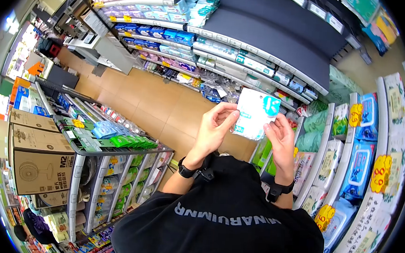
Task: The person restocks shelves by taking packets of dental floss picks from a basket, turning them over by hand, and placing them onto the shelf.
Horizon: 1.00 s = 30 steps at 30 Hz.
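Observation:
A white and teal packet [255, 115] is held up in front of the chest, between both hands. My left hand [215, 127] pinches its left edge between thumb and fingers. On the opposite side, my right hand [280, 137] grips the lower right edge, thumb near the front. The packet's printed face, with a teal patch at its top right, is turned toward the camera. Dark bands circle both wrists.
Shelves of packaged goods [257, 60] stand ahead, with a dark top shelf [273, 29]. Blue wipe packs [358, 168] line the right shelves. At left are a low shelf unit [117, 151] and a fan carton [40, 167]. Tiled floor [153, 105] lies between.

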Each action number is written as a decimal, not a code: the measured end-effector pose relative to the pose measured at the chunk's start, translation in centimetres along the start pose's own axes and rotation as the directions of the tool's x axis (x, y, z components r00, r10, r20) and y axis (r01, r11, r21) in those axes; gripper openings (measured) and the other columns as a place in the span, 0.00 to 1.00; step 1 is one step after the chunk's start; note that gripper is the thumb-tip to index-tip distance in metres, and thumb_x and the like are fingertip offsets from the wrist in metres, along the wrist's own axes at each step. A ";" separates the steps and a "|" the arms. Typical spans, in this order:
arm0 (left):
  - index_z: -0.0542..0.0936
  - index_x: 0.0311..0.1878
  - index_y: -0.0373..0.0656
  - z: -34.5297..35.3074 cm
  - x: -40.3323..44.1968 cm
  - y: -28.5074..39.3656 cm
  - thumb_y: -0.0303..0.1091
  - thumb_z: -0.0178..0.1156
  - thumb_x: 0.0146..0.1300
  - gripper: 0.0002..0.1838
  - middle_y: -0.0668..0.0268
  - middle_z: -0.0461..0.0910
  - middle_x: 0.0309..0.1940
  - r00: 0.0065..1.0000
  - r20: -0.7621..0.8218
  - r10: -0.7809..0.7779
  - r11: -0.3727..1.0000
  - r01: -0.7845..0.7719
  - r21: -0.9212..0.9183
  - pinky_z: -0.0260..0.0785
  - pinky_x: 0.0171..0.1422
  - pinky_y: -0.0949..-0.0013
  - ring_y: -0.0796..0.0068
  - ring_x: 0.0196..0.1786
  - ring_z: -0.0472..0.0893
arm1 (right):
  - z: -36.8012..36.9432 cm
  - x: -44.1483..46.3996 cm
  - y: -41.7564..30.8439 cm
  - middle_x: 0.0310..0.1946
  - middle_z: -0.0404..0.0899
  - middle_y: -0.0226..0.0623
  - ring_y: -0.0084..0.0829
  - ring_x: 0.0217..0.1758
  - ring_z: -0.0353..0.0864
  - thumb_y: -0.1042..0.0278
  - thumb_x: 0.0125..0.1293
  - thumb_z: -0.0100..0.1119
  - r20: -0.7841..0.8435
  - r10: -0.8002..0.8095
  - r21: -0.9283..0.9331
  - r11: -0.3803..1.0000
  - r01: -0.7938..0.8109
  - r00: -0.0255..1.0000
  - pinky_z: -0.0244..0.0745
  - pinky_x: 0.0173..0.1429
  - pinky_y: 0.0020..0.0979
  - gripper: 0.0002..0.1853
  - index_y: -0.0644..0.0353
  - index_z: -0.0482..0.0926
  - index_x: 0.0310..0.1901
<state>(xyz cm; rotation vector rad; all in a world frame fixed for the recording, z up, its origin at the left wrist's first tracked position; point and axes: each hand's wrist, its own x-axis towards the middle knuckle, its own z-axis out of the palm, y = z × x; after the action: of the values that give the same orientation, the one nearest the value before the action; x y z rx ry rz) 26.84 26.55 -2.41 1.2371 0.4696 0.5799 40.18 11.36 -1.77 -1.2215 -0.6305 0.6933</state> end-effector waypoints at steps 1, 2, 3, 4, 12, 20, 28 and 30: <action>0.80 0.53 0.34 -0.5 0.3 0.1 0.30 0.62 0.73 0.11 0.69 0.84 0.37 1.000 -0.016 0.004 1.000 -0.004 0.006 0.70 0.41 0.79 0.87 0.37 0.78 | 0.4 0.7 0.0 0.54 0.80 0.38 0.26 0.59 0.79 0.79 0.72 0.57 0.010 0.006 -0.001 1.000 -0.006 1.000 0.72 0.63 0.28 0.14 0.68 0.73 0.57; 0.80 0.53 0.34 -1.1 0.7 0.2 0.30 0.62 0.73 0.11 0.70 0.84 0.36 1.000 -0.029 0.007 1.000 -0.006 0.011 0.70 0.40 0.79 0.87 0.37 0.78 | 0.9 1.4 0.0 0.53 0.80 0.38 0.25 0.58 0.79 0.79 0.72 0.58 0.022 0.017 0.001 1.000 -0.017 1.000 0.71 0.63 0.28 0.14 0.68 0.73 0.57; 0.80 0.53 0.34 -1.6 1.1 0.3 0.30 0.62 0.73 0.11 0.70 0.84 0.36 0.999 -0.036 0.005 1.000 -0.005 0.008 0.70 0.40 0.79 0.87 0.37 0.78 | 1.3 2.1 0.1 0.53 0.80 0.38 0.25 0.58 0.79 0.78 0.72 0.58 0.031 0.027 0.003 1.000 -0.027 0.999 0.71 0.63 0.28 0.14 0.68 0.73 0.57; 0.80 0.53 0.35 -2.2 1.7 0.4 0.30 0.62 0.72 0.11 0.70 0.84 0.36 0.999 -0.049 0.002 1.000 -0.002 0.003 0.69 0.40 0.80 0.87 0.36 0.78 | 1.5 2.9 0.4 0.53 0.80 0.38 0.25 0.58 0.79 0.78 0.72 0.58 0.035 0.031 0.000 1.000 -0.031 0.999 0.71 0.63 0.28 0.14 0.68 0.73 0.57; 0.81 0.53 0.36 -8.9 9.5 0.8 0.30 0.62 0.72 0.11 0.71 0.83 0.34 1.000 -0.022 0.001 0.999 0.000 0.044 0.70 0.39 0.79 0.87 0.34 0.77 | 4.8 11.4 3.2 0.50 0.83 0.36 0.21 0.53 0.81 0.78 0.72 0.58 0.064 0.080 0.010 0.997 -0.081 0.995 0.73 0.58 0.23 0.12 0.67 0.74 0.56; 0.81 0.54 0.36 -16.9 22.3 3.7 0.34 0.63 0.72 0.13 0.69 0.83 0.37 0.999 0.030 -0.028 0.983 0.022 0.181 0.72 0.40 0.77 0.85 0.35 0.77 | 10.1 24.4 6.2 0.44 0.84 0.32 0.17 0.42 0.79 0.75 0.73 0.58 -0.010 0.075 -0.112 0.991 -0.075 0.997 0.72 0.46 0.22 0.09 0.64 0.76 0.52; 0.79 0.59 0.38 -24.2 32.6 6.3 0.33 0.61 0.73 0.15 0.65 0.85 0.49 0.991 0.120 0.052 0.955 -0.084 0.284 0.73 0.51 0.74 0.80 0.50 0.82 | 14.7 36.6 9.0 0.45 0.86 0.32 0.17 0.44 0.81 0.74 0.74 0.57 -0.063 0.015 -0.135 0.991 -0.024 0.998 0.75 0.47 0.23 0.08 0.63 0.77 0.51; 0.78 0.61 0.39 -26.0 34.8 6.0 0.34 0.60 0.74 0.17 0.64 0.84 0.54 0.989 0.144 0.020 0.962 -0.058 0.266 0.72 0.55 0.73 0.77 0.54 0.81 | 15.3 38.8 10.0 0.45 0.86 0.33 0.18 0.44 0.81 0.74 0.74 0.58 -0.104 0.015 -0.112 0.993 -0.026 0.994 0.75 0.47 0.23 0.08 0.63 0.77 0.52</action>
<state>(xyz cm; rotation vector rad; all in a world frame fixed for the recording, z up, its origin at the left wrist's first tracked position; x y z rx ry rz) 36.37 69.26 -4.27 1.5394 0.4155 0.4686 52.15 52.34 -5.57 -1.3616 -0.5780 0.6139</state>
